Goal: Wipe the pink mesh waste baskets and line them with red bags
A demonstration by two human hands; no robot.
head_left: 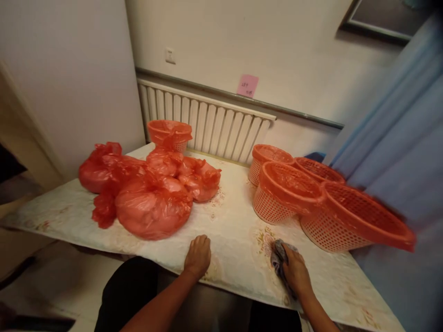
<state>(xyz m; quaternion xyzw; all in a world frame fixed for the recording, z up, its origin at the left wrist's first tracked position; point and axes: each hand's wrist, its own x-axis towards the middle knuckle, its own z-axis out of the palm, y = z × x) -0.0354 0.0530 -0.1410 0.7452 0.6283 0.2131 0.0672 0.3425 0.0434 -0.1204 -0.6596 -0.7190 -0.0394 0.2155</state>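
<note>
My right hand (296,272) is closed on a crumpled grey cloth (278,260), pressed down on the flowered tablecloth (235,221) near the front edge. My left hand (199,254) rests on the same cloth cover, left of it, with fingers curled in and nothing visible in them. Just beyond my left hand sits a full, knotted red plastic bag (154,210). Past my right hand stand perforated baskets lined with red plastic, the nearest basket (341,228) a short way off and another basket (277,203) to its left.
Several more red bags, including one bag (98,173) at the far left, crowd the table's left side. Behind them stands a lined basket (169,131). A white radiator (207,122) runs along the wall. A blue curtain (391,133) hangs against the right side.
</note>
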